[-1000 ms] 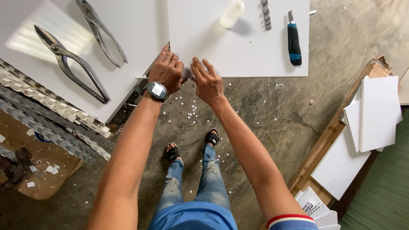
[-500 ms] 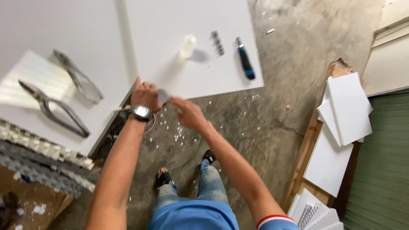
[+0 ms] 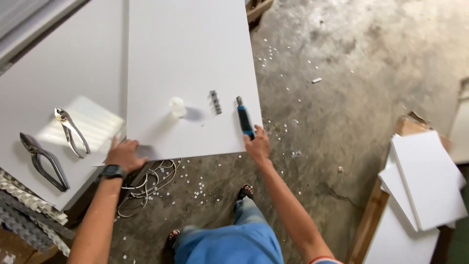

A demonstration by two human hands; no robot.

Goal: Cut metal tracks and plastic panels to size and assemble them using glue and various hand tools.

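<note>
Both hands are spread apart: left hand (image 3: 125,154) laid flat on the board (image 3: 190,73), right hand (image 3: 257,145) closed on the knife (image 3: 244,120). Board judged stiff, light, best gripped by its edges.

A single view, from a camera worn on the person's head, looks steeply down from standing height. The white worktop (image 3: 190,58) fills the upper left, both forearms reach up from the bottom edge, and the concrete floor (image 3: 361,73) spreads away to the right, fairly near.
</note>
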